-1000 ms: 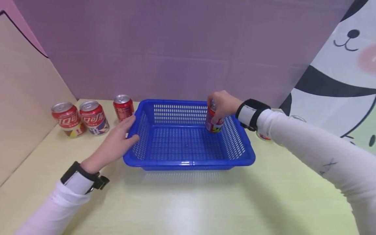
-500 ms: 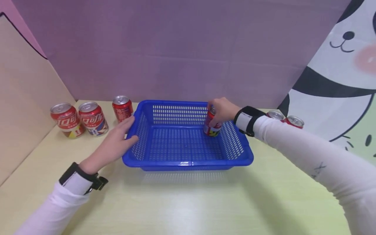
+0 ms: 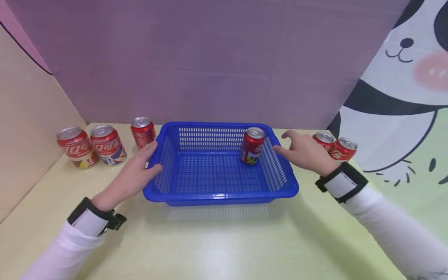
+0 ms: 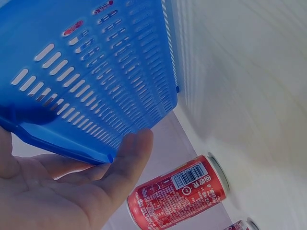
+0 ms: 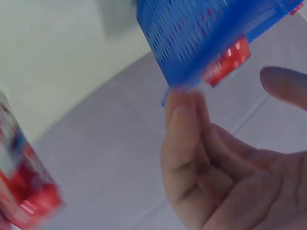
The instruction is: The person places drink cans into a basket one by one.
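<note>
A blue perforated plastic basket [image 3: 220, 194] stands in the middle of the table. Inside, near its right back corner, a red soda can [image 3: 252, 146] stands upright. My left hand [image 3: 131, 175] rests against the basket's left rim, thumb over the edge. In the left wrist view its fingers [image 4: 127, 165] lie nearly straight along the outer wall. My right hand [image 3: 308, 151] is empty above the right side, its fingers loosely bent, between the basket and two more red cans. The right wrist view shows its bent fingers [image 5: 184, 129] overlapping the rim, slightly blurred.
Three red cans stand at the left: the outer can [image 3: 77, 147], the middle can [image 3: 108, 144] and the can nearest the basket [image 3: 142, 132]. At the right stand a back can [image 3: 322, 140] and a front can [image 3: 343, 149]. A purple backdrop [image 3: 217, 58] rises behind.
My right hand has let go of the can inside the basket and moved right, out past the rim. My left hand stays at the left rim.
</note>
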Demonstrator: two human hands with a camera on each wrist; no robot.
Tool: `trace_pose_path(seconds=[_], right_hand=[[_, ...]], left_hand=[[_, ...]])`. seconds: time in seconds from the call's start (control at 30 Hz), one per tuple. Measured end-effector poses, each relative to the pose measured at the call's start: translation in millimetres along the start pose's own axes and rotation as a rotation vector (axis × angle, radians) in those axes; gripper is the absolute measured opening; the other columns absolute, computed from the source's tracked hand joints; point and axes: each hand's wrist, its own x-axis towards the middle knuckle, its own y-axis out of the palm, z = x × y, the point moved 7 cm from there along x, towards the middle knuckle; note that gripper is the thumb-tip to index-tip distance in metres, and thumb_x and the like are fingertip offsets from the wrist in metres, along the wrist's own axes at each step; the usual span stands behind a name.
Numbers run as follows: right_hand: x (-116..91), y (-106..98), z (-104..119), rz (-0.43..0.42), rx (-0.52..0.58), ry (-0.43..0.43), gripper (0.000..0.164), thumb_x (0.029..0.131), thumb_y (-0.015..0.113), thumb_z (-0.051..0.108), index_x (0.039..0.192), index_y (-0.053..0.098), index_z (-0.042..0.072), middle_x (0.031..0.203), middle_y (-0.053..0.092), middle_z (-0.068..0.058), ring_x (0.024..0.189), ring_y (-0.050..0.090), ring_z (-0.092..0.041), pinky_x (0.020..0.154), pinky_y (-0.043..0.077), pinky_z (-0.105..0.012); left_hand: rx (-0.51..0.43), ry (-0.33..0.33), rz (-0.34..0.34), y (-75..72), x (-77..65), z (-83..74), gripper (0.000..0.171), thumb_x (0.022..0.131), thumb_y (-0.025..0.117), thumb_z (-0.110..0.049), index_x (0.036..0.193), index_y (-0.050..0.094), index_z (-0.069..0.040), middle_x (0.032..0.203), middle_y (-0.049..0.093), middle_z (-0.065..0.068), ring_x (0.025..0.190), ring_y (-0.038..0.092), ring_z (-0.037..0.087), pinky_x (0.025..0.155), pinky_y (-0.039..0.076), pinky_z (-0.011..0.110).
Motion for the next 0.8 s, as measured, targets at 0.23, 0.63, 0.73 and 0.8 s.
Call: trace_pose_path(seconds=[0.23, 0.63, 0.73, 0.8], right_hand=[[-13, 24, -13, -0.006, 0.130, -0.025, 0.061, 0.094, 0.065, 0.036, 0.135, 0.047, -0.006, 0.076, 0.065, -0.007, 0.062, 0.061, -0.019, 0.054, 0.052, -0.033], [-16, 32, -8, -0.104, 0.126, -0.058, 0.056, 0.095, 0.061, 0.018, 0.139, 0.045, -0.011, 0.070, 0.064, -0.008, 0.059, 0.062, -0.018, 0.053, 0.053, -0.034], [-17, 33, -8, -0.098, 0.128, -0.056, 0.056, 0.095, 0.061, 0.018, 0.140, 0.045, -0.012, 0.070, 0.063, -0.009, 0.058, 0.060, -0.019, 0.051, 0.050, -0.034], [-18, 34, -9, -0.099, 0.130, -0.056, 0.057, 0.095, 0.061, 0.018, 0.140, 0.044, -0.012, 0.075, 0.065, -0.012, 0.061, 0.062, -0.020, 0.055, 0.052, -0.036]], left_hand=[[0.019, -0.001, -0.009, -5.2, -2.3, 1.4, 0.067, 0.098, 0.056, -0.012, 0.151, 0.019, 0.010, 0.156, 0.018, 0.028, 0.142, 0.018, 0.044, 0.110, 0.022, 0.060], [0.026, 0.002, -0.011, -2.5, -1.4, -2.0, 0.067, 0.097, 0.056, -0.008, 0.151, 0.021, 0.009, 0.156, 0.020, 0.028, 0.142, 0.019, 0.044, 0.109, 0.024, 0.061], [0.051, 0.008, -0.002, -1.6, -0.8, -3.2, 0.065, 0.099, 0.055, -0.013, 0.151, 0.022, 0.009, 0.156, 0.021, 0.028, 0.142, 0.020, 0.045, 0.107, 0.025, 0.062], [0.091, 0.015, -0.004, -2.9, -0.5, -4.3, 0.062, 0.102, 0.052, -0.021, 0.151, 0.026, 0.008, 0.154, 0.025, 0.028, 0.141, 0.022, 0.045, 0.107, 0.026, 0.063]])
